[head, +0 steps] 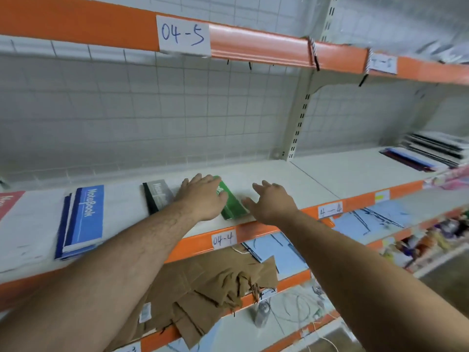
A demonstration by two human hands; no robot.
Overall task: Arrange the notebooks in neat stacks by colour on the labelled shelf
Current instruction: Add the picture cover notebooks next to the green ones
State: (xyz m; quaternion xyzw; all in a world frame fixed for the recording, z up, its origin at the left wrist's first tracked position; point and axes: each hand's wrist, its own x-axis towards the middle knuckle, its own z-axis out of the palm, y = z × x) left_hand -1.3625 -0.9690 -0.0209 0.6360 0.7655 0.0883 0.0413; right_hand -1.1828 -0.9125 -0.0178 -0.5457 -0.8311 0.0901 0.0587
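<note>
Green notebooks [232, 203] being squared on the shelf [279, 179].
They are pressed under the flat left hand [203, 196]; the right hand [271, 203] (spread, nothing held) is poised just beside. Edge alignment is judged due next.

The left hand [203, 196] and right hand [272, 203] are bare, on bare, hairy forearms [127, 250]

There were a blue notebook stack [85, 219] with white lettering, a grey-and-black notebook [157, 196], a green notebook [233, 204], a red notebook [7, 202], a white shelf [291, 177] with an orange edge [199, 244], and brown paper bags [215, 283].
</note>
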